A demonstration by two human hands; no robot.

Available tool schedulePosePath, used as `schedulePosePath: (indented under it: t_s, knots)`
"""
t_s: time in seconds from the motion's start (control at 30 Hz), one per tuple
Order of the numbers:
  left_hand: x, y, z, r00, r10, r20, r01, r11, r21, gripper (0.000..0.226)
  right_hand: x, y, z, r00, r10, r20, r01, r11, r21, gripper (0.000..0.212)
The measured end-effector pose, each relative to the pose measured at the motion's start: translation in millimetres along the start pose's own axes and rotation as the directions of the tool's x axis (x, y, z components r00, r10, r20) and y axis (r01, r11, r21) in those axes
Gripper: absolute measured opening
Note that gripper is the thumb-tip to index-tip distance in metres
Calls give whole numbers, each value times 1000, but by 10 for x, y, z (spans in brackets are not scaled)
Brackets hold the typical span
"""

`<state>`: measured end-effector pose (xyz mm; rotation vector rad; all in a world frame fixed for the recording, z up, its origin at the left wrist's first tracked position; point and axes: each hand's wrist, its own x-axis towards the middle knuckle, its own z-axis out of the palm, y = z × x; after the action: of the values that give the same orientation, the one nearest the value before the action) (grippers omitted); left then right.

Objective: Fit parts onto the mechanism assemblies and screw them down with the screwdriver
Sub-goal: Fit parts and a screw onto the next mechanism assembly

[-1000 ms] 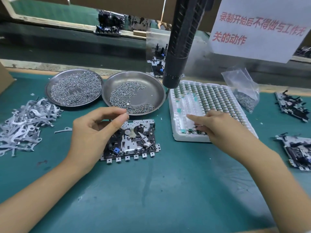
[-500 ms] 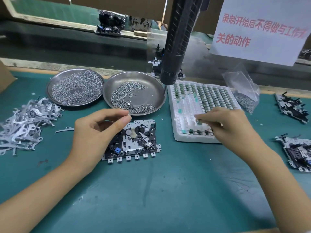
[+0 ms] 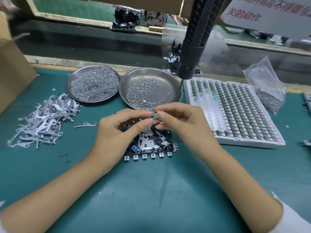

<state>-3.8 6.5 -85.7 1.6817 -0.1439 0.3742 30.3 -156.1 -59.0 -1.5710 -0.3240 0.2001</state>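
The left hand [image 3: 117, 132] and right hand [image 3: 183, 125] meet above the black-and-silver metal mechanism assembly [image 3: 149, 143] on the green mat [image 3: 151, 190], both pinching a small grey part [image 3: 155, 116]. The black electric screwdriver [image 3: 195, 47] hangs over the steel screw dish [image 3: 170, 81].

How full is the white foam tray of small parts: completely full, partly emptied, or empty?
Partly emptied. The white foam tray holds rows of green parts across most of it, but many pockets along its left side and near corner are bare.

Two round metal dishes [image 3: 92, 84] [image 3: 170, 84] of screws are sitting at upper centre. One white component tray [image 3: 235, 142] is lying at right. One mechanism assembly [image 3: 149, 145] is lying at centre. Two hands [image 3: 116, 132] [image 3: 183, 121] are showing. One screwdriver [image 3: 195, 47] is hanging above.
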Motion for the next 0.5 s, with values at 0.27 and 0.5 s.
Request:
schedulePosePath:
  t_s: [0.27, 0.5]
  knots:
    - [8, -29, -3, 999, 28, 22, -27, 999, -42, 17, -56, 71, -32, 998, 42, -45, -40, 998, 54, 21]
    - [4, -30, -7, 999, 37, 35, -36, 999, -23, 16, -66, 78, -40, 998, 18, -52, -17, 1000, 16, 19]
